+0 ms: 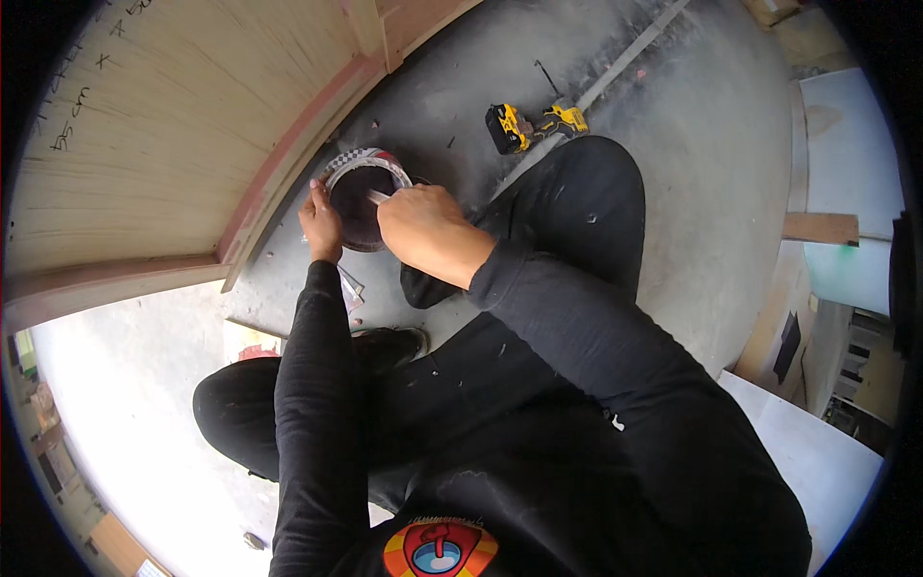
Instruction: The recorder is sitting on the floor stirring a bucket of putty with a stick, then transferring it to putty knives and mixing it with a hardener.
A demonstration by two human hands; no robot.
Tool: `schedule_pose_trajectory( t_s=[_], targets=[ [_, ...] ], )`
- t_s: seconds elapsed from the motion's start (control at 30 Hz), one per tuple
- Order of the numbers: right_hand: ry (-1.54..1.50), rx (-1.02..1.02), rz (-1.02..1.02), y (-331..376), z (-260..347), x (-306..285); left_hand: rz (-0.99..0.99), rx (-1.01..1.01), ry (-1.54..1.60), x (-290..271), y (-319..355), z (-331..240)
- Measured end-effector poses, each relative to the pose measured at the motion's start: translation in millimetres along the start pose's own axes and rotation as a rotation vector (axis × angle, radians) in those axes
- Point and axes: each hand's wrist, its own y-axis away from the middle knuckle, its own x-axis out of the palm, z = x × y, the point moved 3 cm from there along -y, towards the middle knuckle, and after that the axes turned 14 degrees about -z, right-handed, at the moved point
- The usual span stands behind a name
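Note:
A round paint can (358, 207) with a checkered rim and dark reddish liquid inside stands on the concrete floor, next to a wooden board. My left hand (320, 223) grips the can's left side. My right hand (423, 226) is closed around a pale stick (377, 196) whose end dips into the dark liquid. Both arms are in black sleeves, and I am crouched over the can with my knees bent.
A large plywood board (163, 125) with a reddish edge lies at the upper left. A yellow and black cordless drill (524, 125) rests on the floor beyond my knee. A long metal strip (630, 53) runs toward the top. Wood pieces and panels stand at the right.

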Motion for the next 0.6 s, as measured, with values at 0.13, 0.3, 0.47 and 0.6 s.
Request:
schedule_pose_trajectory(
  t_s=[0.13, 0.3, 0.47, 0.6],
  targets=[
    [-0.055, 0.137, -0.003, -5.7, -4.9, 6.9, -0.012, 0.050, 0.007, 2.8, 6.0, -3.1],
    [-0.082, 0.152, 0.177, 7.8, -11.4, 13.8, -0.045, 0.033, -0.116, 0.2, 5.9, -5.1],
    [-0.082, 0.061, 0.068, -0.6, 2.0, 7.1, -0.083, -0.020, 0.011, -5.5, -0.6, -4.6],
    [-0.068, 0.102, -0.079, -8.8, 15.0, 25.3, -0.040, -0.039, -0.005, -5.9, 0.7, -6.1]
  ],
)
